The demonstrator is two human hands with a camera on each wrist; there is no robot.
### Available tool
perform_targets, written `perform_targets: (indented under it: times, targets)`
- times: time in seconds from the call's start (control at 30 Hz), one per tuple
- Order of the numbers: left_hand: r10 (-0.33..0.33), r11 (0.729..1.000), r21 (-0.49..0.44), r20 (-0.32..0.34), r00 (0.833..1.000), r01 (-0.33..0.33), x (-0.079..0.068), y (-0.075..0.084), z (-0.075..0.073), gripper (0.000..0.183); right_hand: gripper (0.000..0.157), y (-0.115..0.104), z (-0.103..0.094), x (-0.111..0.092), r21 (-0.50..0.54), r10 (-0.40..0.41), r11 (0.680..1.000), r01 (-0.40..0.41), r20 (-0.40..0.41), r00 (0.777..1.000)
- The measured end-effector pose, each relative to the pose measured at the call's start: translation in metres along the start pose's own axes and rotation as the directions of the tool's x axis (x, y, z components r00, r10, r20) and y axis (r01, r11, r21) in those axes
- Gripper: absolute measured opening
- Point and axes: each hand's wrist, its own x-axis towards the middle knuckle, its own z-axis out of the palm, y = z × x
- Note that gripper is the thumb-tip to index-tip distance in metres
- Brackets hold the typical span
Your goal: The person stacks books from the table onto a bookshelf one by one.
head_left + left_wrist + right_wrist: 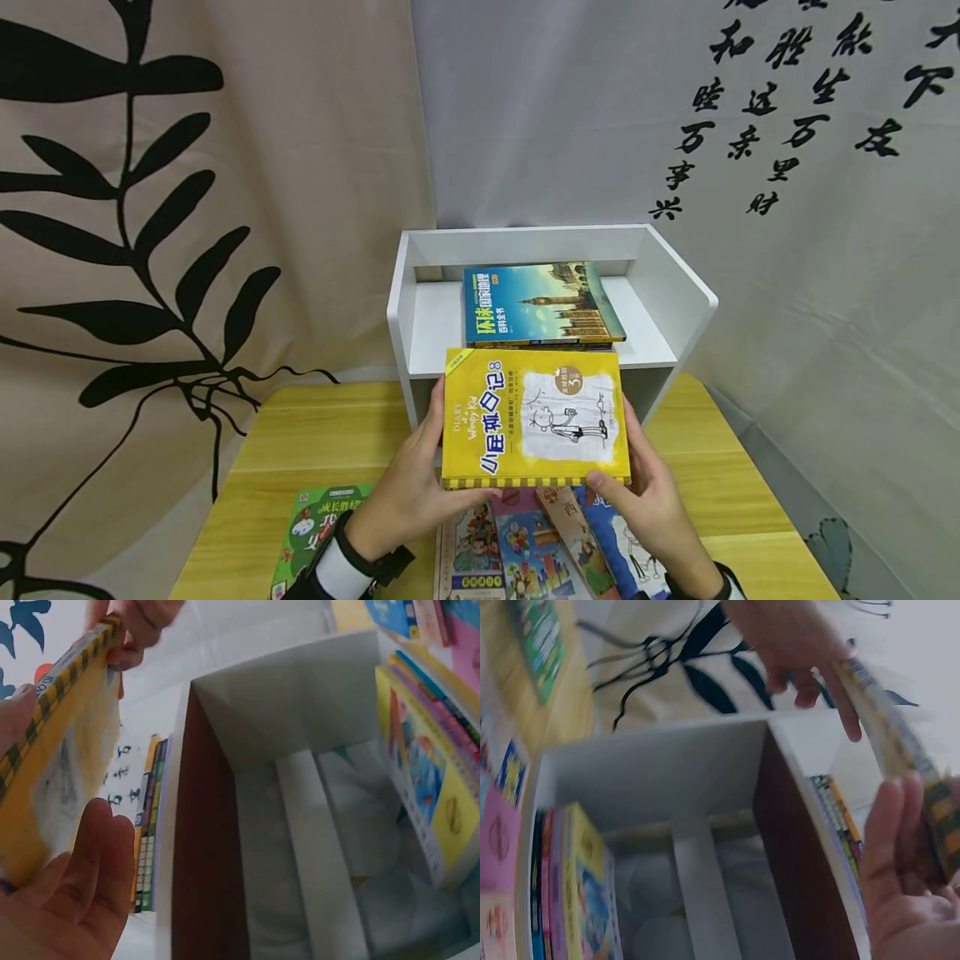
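A yellow comic book point(487, 417) with a cartoon figure and checkered spine is held up level in front of the shelf. My left hand point(423, 483) grips its left end, thumb at the near edge. At the opposite end, my right hand point(652, 492) holds it with the thumb along the spine edge. Both wrist views show fingers spread beneath the book. Beyond it, a blue book point(517, 300) with a clock tower cover tops a stack on the white shelf's point(678, 292) upper board. The yellow book overlaps the shelf's front edge in the head view.
Several books lie on the wooden table point(742, 500) below my hands, including a green one point(303, 533) at left and a blue one point(630, 550) at right. More books point(420, 765) stand upright at one side of the shelf's lower compartment. Curtains hang behind.
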Motion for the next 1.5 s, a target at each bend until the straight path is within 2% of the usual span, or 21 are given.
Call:
perform_targets:
  times: [0.07, 0.17, 0.37, 0.47, 0.6, 0.73, 0.93, 1.1, 1.2, 1.27, 1.33, 1.4, 1.43, 1.5]
  targets:
    - [-0.025, 1.0, -0.015, -0.004, 1.0, 0.025, -0.002, -0.002, 0.001, 0.135, 0.108, 0.002, -0.001, -0.001, -0.061, 0.02, 0.998, -0.019, 0.012, 1.0]
    - [-0.044, 0.999, -0.03, -0.006, 0.999, 0.044, -0.001, -0.005, 0.001, 0.135, 0.117, 0.002, -0.002, -0.001, -0.1, 0.042, 0.994, -0.039, 0.026, 0.999]
    - [-0.043, 0.999, 0.02, -0.015, 0.999, 0.043, 0.013, -0.003, -0.005, 0.136, 0.119, -0.008, -0.005, 0.009, -0.122, 0.046, 0.992, -0.042, 0.022, 0.999]
    - [-0.085, 0.996, -0.012, -0.009, 0.996, 0.084, 0.025, 0.003, -0.011, 0.137, 0.116, -0.014, -0.008, 0.019, -0.144, 0.018, 0.989, -0.015, 0.019, 1.0]
    - [-0.13, 0.981, -0.142, 0.027, 0.991, 0.132, 0.044, 0.009, -0.017, 0.134, 0.108, -0.023, -0.013, 0.033, -0.152, 0.0, 0.988, 0.002, 0.016, 1.0]
    - [-0.12, 0.969, -0.214, 0.043, 0.992, 0.127, 0.061, 0.014, -0.02, 0.129, 0.103, -0.03, -0.018, 0.048, -0.128, 0.017, 0.992, -0.016, 0.011, 1.0]
    - [-0.136, 0.978, -0.159, 0.023, 0.99, 0.138, 0.081, 0.015, -0.024, 0.117, 0.094, -0.036, -0.025, 0.069, -0.107, 0.11, 0.988, -0.111, -0.018, 0.994]
    - [-0.184, 0.973, -0.142, 0.014, 0.983, 0.184, 0.087, 0.008, -0.023, 0.109, 0.093, -0.037, -0.029, 0.077, -0.131, 0.175, 0.976, -0.177, -0.028, 0.984]
    - [-0.195, 0.98, -0.047, -0.054, 0.979, 0.193, 0.085, 0.006, -0.021, 0.1, 0.093, -0.036, -0.031, 0.079, -0.173, 0.171, 0.97, -0.17, -0.011, 0.985]
    - [-0.198, 0.974, 0.088, -0.125, 0.972, 0.209, 0.083, 0.008, -0.019, 0.098, 0.093, -0.037, -0.033, 0.08, -0.226, 0.162, 0.961, -0.159, -0.003, 0.987]
    - [-0.193, 0.941, 0.244, -0.188, 0.963, 0.236, 0.082, 0.011, -0.018, 0.103, 0.092, -0.039, -0.035, 0.081, -0.302, 0.153, 0.942, -0.148, -0.007, 0.988]
    - [-0.19, 0.893, 0.365, -0.229, 0.955, 0.265, 0.08, 0.014, -0.016, 0.109, 0.09, -0.042, -0.037, 0.081, -0.398, 0.127, 0.908, -0.131, -0.037, 0.991]
    - [-0.184, 0.874, 0.404, -0.238, 0.954, 0.27, 0.08, 0.015, -0.014, 0.111, 0.089, -0.043, -0.037, 0.081, -0.45, 0.106, 0.885, -0.121, -0.058, 0.993]
    - [-0.169, 0.854, 0.447, -0.247, 0.954, 0.267, 0.08, 0.017, -0.013, 0.112, 0.088, -0.045, -0.038, 0.081, -0.552, 0.054, 0.828, -0.1, -0.099, 0.994]
